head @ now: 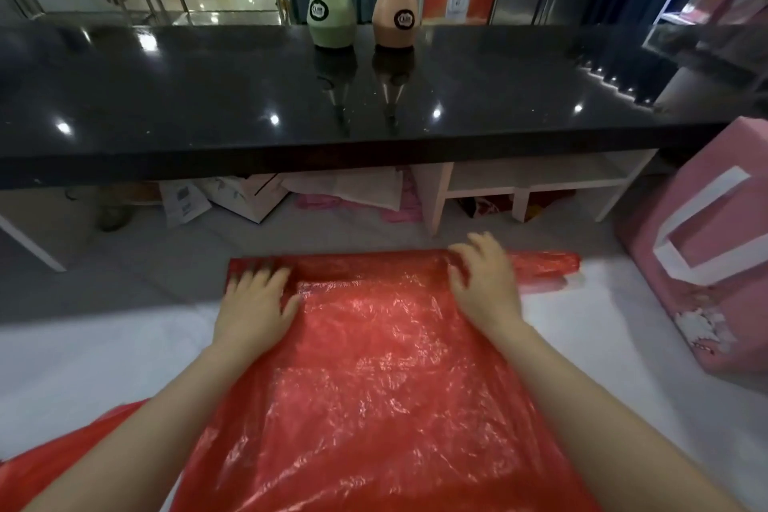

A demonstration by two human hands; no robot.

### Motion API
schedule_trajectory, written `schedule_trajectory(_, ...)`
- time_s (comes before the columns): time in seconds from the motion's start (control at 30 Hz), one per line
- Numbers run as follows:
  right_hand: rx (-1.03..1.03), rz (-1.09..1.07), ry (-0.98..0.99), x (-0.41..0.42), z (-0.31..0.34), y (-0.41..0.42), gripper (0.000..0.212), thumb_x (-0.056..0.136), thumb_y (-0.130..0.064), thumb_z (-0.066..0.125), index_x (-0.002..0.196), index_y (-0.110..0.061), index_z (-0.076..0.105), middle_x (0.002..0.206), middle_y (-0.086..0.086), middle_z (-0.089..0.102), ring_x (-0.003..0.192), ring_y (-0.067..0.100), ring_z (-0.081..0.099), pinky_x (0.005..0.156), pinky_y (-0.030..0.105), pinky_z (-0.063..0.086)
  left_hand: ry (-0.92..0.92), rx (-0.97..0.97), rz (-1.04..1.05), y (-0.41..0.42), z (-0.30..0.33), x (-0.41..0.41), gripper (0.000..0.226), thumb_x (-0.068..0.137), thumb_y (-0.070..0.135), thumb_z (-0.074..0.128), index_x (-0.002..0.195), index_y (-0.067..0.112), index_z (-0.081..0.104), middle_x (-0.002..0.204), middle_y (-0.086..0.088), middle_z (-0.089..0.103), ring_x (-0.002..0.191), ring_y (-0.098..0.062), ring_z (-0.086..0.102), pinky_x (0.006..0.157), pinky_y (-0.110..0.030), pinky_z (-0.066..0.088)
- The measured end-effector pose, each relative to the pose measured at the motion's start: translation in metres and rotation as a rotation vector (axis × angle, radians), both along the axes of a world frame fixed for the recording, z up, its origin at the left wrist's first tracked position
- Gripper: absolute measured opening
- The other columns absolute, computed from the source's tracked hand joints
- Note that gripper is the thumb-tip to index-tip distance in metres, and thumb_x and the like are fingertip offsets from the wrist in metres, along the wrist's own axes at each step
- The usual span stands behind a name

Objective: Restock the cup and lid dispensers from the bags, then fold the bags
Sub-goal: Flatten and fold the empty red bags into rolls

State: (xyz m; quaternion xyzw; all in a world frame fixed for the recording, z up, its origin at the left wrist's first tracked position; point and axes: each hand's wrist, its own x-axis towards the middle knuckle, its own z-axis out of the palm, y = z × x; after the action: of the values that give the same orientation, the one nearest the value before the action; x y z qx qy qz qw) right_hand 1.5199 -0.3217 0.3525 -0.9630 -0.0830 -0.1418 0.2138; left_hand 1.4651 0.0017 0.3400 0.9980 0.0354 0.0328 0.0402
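Head view: thin, crinkled red plastic bag (374, 366) spread flat across a white surface (602, 345), filling the lower centre of the frame. Left hand (253, 303) pressed on the bag's far left corner, fingers straight and spread. Right hand (486, 278) at the far right edge, fingers curled, pinching the folded-over plastic. Beyond, across mid-frame, glossy black table (208, 96) carrying a green spray bottle (330, 8) and a peach spray bottle (395, 8). Pink paper bag with white handle (706, 262) at right edge.

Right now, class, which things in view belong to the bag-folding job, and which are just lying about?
In the job:
red plastic bag
left hand
right hand

Lying about:
green spray bottle
peach spray bottle
pink gift bag
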Motion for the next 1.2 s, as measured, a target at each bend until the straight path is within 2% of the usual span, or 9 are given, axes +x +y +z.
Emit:
schedule_trajectory(0.1, -0.328, 0.079, 0.257, 0.004, -0.020, 0.005, 0.065, 0.089, -0.067, 0.030, 0.147, -0.039, 0.025, 0.161, 0.002, 0.007, 0.145, 0.040, -0.008, 0.112, 0.055, -0.011, 0.126, 0.065, -0.021, 0.008, -0.018, -0.007, 0.086, 0.076, 0.075, 0.001, 0.152, 0.034, 0.010, 0.160, -0.002, 0.010, 0.146, -0.030, 0.006, 0.117, -0.045, 0.001)
schedule_trajectory(0.2, -0.386, 0.020, 0.395, 0.008, -0.037, -0.012, 0.081, 0.075, -0.086, 0.014, 0.147, -0.051, 0.002, 0.161, 0.000, -0.013, 0.142, 0.044, -0.017, 0.111, 0.061, -0.012, 0.201, 0.043, -0.033, 0.017, -0.027, -0.011, 0.091, 0.063, 0.085, -0.016, 0.142, 0.039, -0.023, 0.157, 0.001, -0.015, 0.146, -0.033, -0.010, 0.117, -0.046, -0.007)
schedule_trajectory(0.3, -0.376, -0.012, 0.442, 0.015, -0.039, -0.023, 0.087, 0.066, -0.092, 0.008, 0.144, -0.056, -0.007, 0.160, 0.000, -0.018, 0.142, 0.044, -0.018, 0.112, 0.062, -0.009, 0.250, 0.047, -0.086, 0.016, -0.024, -0.006, 0.099, 0.053, 0.089, -0.025, 0.138, 0.038, -0.029, 0.153, 0.001, -0.023, 0.144, -0.037, -0.014, 0.116, -0.046, -0.011)
schedule_trajectory(0.4, -0.378, -0.003, 0.469, 0.021, -0.033, -0.026, 0.087, 0.066, -0.093, 0.008, 0.144, -0.056, -0.009, 0.159, -0.001, -0.020, 0.142, 0.043, -0.018, 0.112, 0.061, -0.010, 0.238, 0.011, -0.127, 0.013, -0.016, -0.001, 0.102, 0.052, 0.090, -0.023, 0.139, 0.037, -0.027, 0.150, -0.001, -0.027, 0.144, -0.036, -0.016, 0.116, -0.046, -0.011)
schedule_trajectory(0.53, -0.312, -0.052, 0.354, 0.019, -0.024, -0.031, 0.080, 0.078, -0.082, 0.007, 0.149, -0.045, 0.000, 0.161, 0.000, -0.011, 0.142, 0.040, -0.021, 0.109, 0.061, -0.015, 0.055, -0.007, -0.148, 0.014, -0.006, -0.003, 0.088, 0.075, 0.081, -0.002, 0.148, 0.033, -0.006, 0.156, -0.001, -0.018, 0.146, -0.028, -0.012, 0.118, -0.045, 0.004)
schedule_trajectory(0.8, -0.309, 0.000, 0.328, -0.011, -0.002, -0.014, 0.081, 0.090, -0.068, 0.026, 0.153, -0.022, 0.007, 0.161, 0.011, -0.008, 0.144, 0.035, -0.020, 0.114, 0.049, -0.010, 0.143, -0.073, -0.082, 0.006, -0.001, -0.020, 0.108, 0.066, 0.085, -0.013, 0.152, 0.021, 0.002, 0.159, -0.013, -0.003, 0.147, -0.025, -0.003, 0.119, -0.034, 0.000)
schedule_trajectory(0.93, -0.263, 0.183, 0.390, -0.044, 0.012, 0.026, 0.082, 0.092, -0.060, 0.040, 0.153, -0.024, -0.002, 0.158, 0.007, -0.021, 0.141, 0.036, -0.024, 0.113, 0.044, -0.009, -0.004, -0.238, -0.004, -0.006, 0.021, -0.033, 0.069, 0.097, 0.044, 0.038, 0.153, 0.013, 0.011, 0.159, -0.008, 0.011, 0.146, -0.018, 0.010, 0.115, -0.028, 0.009)
schedule_trajectory(1.07, -0.282, 0.274, 0.512, -0.088, 0.008, 0.041, 0.085, 0.093, -0.053, 0.047, 0.151, -0.031, -0.012, 0.155, 0.005, -0.031, 0.139, 0.039, -0.029, 0.114, 0.049, -0.006, 0.032, -0.333, 0.023, -0.009, 0.028, -0.070, 0.053, 0.096, 0.016, 0.046, 0.148, 0.017, 0.033, 0.155, -0.004, 0.027, 0.141, -0.020, 0.029, 0.110, -0.031, 0.027)
schedule_trajectory(1.2, -0.269, 0.236, 0.517, -0.112, 0.000, 0.021, 0.087, 0.087, -0.058, 0.051, 0.151, -0.036, -0.003, 0.158, 0.000, -0.025, 0.142, 0.032, -0.025, 0.118, 0.053, 0.002, 0.134, -0.407, 0.069, -0.012, 0.015, -0.111, 0.063, 0.094, 0.016, 0.052, 0.150, 0.016, 0.024, 0.155, -0.007, 0.027, 0.139, -0.025, 0.033, 0.109, -0.031, 0.028)
